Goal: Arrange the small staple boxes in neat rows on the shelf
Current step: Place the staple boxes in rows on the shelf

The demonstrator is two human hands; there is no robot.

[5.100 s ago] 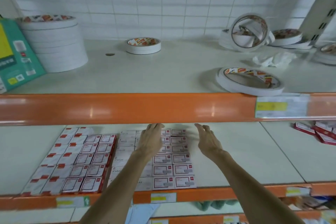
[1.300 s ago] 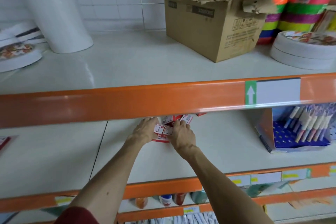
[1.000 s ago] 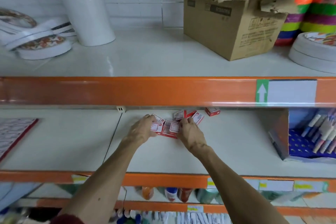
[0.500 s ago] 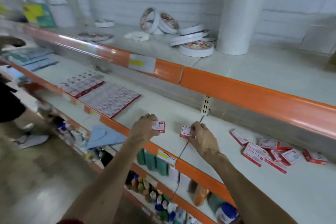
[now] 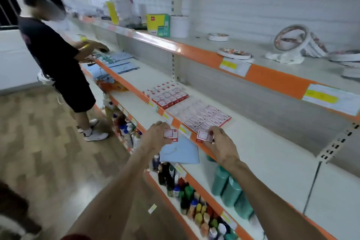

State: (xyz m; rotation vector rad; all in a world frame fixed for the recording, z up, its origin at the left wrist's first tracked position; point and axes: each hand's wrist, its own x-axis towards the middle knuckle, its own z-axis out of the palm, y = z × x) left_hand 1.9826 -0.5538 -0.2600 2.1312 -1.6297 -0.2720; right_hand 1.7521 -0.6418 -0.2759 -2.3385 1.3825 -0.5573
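Left hand [image 5: 155, 139] and right hand [image 5: 221, 143] each pinched a staple box [image 5: 202, 135] near the arranged rows [image 5: 207, 118]; we judged flush placement next.

One wide-angle view, worn on the head — it looks forward and down from the aisle side of the middle shelf [image 5: 263, 152], facing obliquely along it, so its orange front edge runs from lower right to upper left. It is close: the left hand [image 5: 155, 139] and right hand [image 5: 222, 145], each pinching a staple box [image 5: 170, 135], sit mid-frame at that edge. The floor [image 5: 48, 152] lies left of the shelf — the upper shelf [image 5: 311, 68] above it.
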